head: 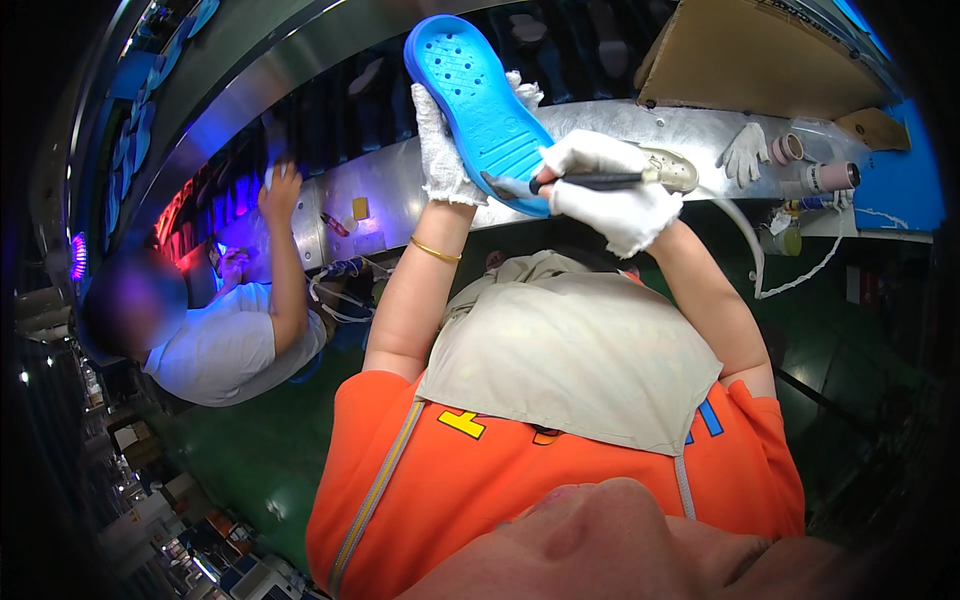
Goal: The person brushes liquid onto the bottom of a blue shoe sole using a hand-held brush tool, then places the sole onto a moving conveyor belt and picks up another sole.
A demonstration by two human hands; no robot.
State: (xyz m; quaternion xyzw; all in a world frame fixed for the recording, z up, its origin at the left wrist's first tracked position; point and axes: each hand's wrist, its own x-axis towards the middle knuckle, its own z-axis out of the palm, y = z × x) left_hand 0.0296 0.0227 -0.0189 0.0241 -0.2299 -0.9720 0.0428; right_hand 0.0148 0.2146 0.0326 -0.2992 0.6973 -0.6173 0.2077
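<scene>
A blue shoe sole (pixel 487 112) with small holes at its toe end is held up in my left hand (pixel 442 150), which wears a white knit glove. My right hand (pixel 611 187), in a white fingerless glove, grips a black-handled brush (pixel 592 181). The brush's tip lies at the lower end of the sole. Just behind the right hand, a beige shoe (pixel 670 169) rests on the metal ledge. A gold bangle circles my left wrist.
A metal ledge (pixel 600 116) runs along a conveyor. On its right are a cardboard box (pixel 757 64), a white glove (pixel 745 154), a pink cup (pixel 832 177) and a white hose (pixel 739 221). At left, a co-worker (pixel 232 337) reaches toward the conveyor.
</scene>
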